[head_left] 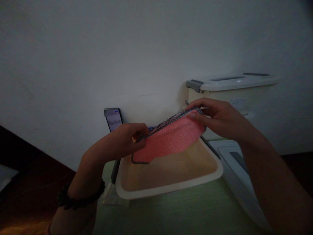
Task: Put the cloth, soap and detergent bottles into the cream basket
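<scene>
A pink textured cloth (168,140) with a black-and-white checked border is stretched between my two hands. My left hand (124,140) pinches its left end, and my right hand (212,117) grips the right end between thumb and fingers. The right end sits higher than the left, so the cloth slants. Directly below it stands an open plastic bin (168,189) with a pale rim. The cloth hides the far part of the bin, where a bit of blue shows behind it.
A lidded white storage box (220,94) with grey latches stands at the back right by the wall. A loose lid (234,169) lies right of the bin. Behind my left hand a phone (113,119) leans upright. The bin rests on a green surface (171,212).
</scene>
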Action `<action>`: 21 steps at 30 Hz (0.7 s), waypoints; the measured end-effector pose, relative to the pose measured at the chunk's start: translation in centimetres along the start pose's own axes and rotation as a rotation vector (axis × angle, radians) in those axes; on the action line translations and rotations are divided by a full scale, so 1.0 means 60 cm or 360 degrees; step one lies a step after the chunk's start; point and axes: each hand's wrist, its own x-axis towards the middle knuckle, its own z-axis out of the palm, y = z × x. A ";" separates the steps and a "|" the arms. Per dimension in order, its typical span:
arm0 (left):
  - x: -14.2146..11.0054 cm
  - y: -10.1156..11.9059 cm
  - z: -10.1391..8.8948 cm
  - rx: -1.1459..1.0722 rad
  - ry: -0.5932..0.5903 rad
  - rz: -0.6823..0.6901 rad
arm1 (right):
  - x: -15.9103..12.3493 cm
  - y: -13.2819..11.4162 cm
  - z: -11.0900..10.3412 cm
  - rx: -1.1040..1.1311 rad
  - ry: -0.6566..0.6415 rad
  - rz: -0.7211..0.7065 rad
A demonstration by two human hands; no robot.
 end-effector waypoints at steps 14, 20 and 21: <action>0.000 -0.016 0.000 -0.0063 0.0193 -0.0019 | 0.000 -0.015 -0.003 0.0290 0.0569 0.0101; -0.001 -0.015 0.002 -0.0210 0.0249 0.0043 | 0.003 -0.009 -0.003 0.0377 0.0705 0.0097; -0.002 -0.015 0.001 -0.0201 0.0247 0.0040 | 0.004 -0.008 -0.003 0.0381 0.0711 0.0086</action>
